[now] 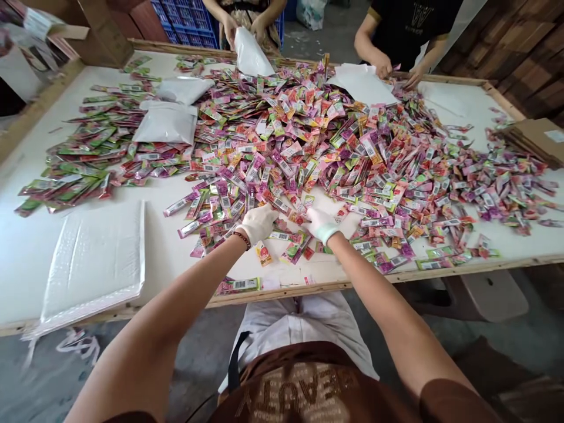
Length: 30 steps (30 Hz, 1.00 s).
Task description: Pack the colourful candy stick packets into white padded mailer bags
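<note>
A big heap of small colourful sachets [317,147] covers the middle of a white table [26,247]. My left hand [258,223], in a white glove with a bead bracelet at the wrist, rests on sachets at the heap's near edge, its fingers curled down onto them. My right hand [321,224], also gloved, lies close beside it on the sachets with fingers bent. Whether either hand grips a sachet is hidden. A few loose sachets [264,252] lie just below my hands.
A stack of white padded mailers [94,258] lies at the near left. Filled white bags [167,122] sit at the back left beside sorted green and pink sachets [79,170]. Two other people [405,29] handle white bags across the table. Flat cardboard [535,138] lies at the right.
</note>
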Tool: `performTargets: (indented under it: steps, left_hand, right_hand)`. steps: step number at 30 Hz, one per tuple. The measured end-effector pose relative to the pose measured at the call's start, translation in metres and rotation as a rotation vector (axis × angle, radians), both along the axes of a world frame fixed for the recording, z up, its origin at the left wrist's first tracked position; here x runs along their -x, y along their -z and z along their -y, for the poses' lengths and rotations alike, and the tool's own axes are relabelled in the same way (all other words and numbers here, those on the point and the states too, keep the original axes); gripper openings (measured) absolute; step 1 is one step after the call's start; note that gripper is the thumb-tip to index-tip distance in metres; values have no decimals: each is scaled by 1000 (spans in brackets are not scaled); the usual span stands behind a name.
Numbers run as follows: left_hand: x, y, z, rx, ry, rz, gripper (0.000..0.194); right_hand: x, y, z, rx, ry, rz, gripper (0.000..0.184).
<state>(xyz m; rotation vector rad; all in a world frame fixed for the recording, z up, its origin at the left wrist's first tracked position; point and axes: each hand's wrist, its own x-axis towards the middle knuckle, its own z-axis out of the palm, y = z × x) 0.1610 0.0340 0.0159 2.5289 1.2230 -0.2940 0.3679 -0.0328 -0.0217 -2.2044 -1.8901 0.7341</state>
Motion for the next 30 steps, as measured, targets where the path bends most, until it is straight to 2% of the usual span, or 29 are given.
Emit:
performTargets:
  steps: [3,7,9,11,14,17,19,24,27,28,30]
  left_hand:
    - [11,-3,-4,-60,-40,98,17]
    - [58,-16,-6,-129,-234,520,15]
    - [80,-16,-2,-130,-317,655,15]
    - [93,-9,5,-98,-357,680,27]
    - [94,10,20,29,-376,495,39]
    - [84,26,31,61,-400,217,29]
    - [80,31,33,55,-401,147,22]
    - [90,25,29,1,-386,331,22]
    - [96,17,30,-56,-427,532,24]
    - [96,14,31,-25,-453,627,25]
    - [94,6,35,151,-519,819,28]
  right_hand:
    - [-14,0,3,-62,38,-29,19]
    - [-26,-15,5,-142,32,-162,20]
    - [-18,-20,4,-133,14,-208,22]
    - [-2,-22,4,-119,-12,-255,26]
    - [31,-16,5,-84,-61,-317,39]
    - [55,-8,6,-48,-93,-372,47]
    - [58,-5,5,-33,-100,-413,46]
    - [30,-8,6,-23,-88,-526,43]
    - [11,-11,12,6,-19,-735,41]
    - [7,-11,15,17,20,-834,41]
    - [3,-12,20,31,90,-1012,44]
